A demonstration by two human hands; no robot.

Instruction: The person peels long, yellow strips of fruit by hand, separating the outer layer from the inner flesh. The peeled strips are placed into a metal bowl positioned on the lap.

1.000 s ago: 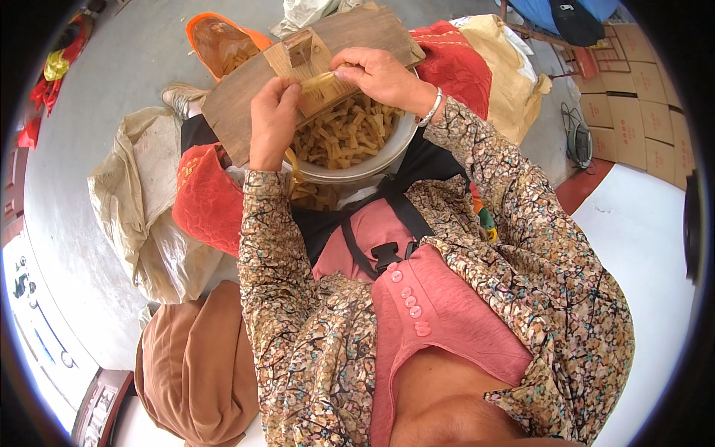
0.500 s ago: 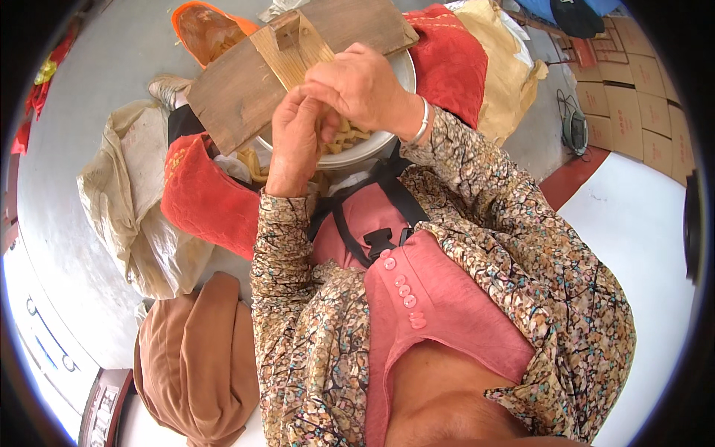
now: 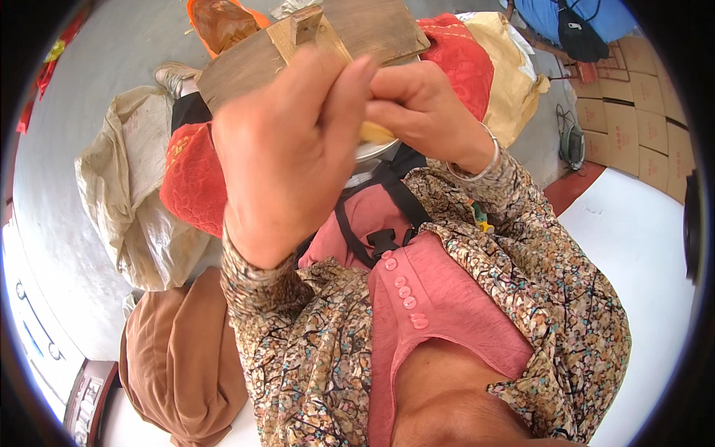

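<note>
My left hand (image 3: pixel 283 153), slightly blurred, is raised close to the camera with its fingers curled closed. Beside it, my right hand (image 3: pixel 436 112) is also closed, thumb and fingers pressed together, a bangle on its wrist. The fingertips of both meet or nearly meet; whatever they pinch is hidden. Beyond them a wooden board (image 3: pixel 246 71) lies across a pale metal basin (image 3: pixel 378 151), with a raised wooden piece (image 3: pixel 307 28) on top. A yellowish patch (image 3: pixel 376 134) shows just under the right fingers; I cannot tell whether it is held or lies in the basin.
Red patterned cloth (image 3: pixel 192 179) flanks the basin on both sides. An orange container (image 3: pixel 220 26) stands beyond the board. At left lie a pale sack (image 3: pixel 138 186) and a brown cloth-covered thing (image 3: pixel 182 357). Stacked cartons (image 3: pixel 633 112) are at far right, beside a corded device (image 3: pixel 572 145).
Both hands have come up from above the basin toward the camera, the left most of all, and the right has shifted rightward. They now cover most of the basin.
</note>
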